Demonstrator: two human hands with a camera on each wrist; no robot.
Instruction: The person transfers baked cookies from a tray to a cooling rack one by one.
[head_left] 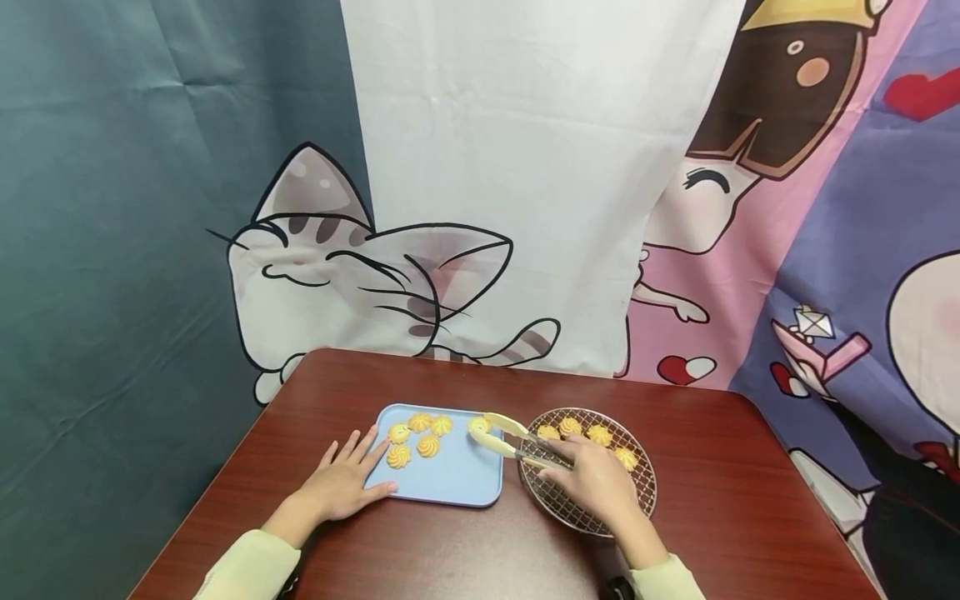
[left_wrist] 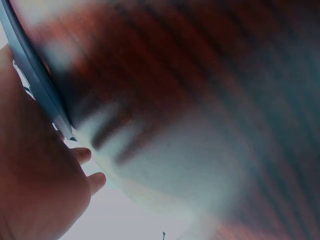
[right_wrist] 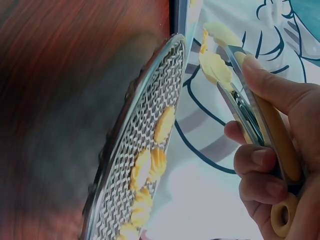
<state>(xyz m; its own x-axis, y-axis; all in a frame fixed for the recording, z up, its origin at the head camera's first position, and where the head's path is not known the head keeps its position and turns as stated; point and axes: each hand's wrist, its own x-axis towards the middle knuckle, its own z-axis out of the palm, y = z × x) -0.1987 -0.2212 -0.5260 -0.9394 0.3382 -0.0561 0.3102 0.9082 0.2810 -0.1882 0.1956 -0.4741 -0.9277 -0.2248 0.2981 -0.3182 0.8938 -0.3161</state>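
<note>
My right hand (head_left: pixel 592 477) is clamped on the tongs (head_left: pixel 504 437), tips pinching one cookie (head_left: pixel 478 425) over the blue tray (head_left: pixel 457 483). It's light, crumbly, ridged (squeeze gently, grip across the sides). My left hand (head_left: pixel 347 477) lies flat, fingers spread, steadying the tray's edge. No readable labels or writing.

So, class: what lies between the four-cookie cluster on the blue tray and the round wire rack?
In the head view, the tongs' tips and a fifth cookie at them, over the blue tray, lie between the cookie cluster and the wire rack.
</note>
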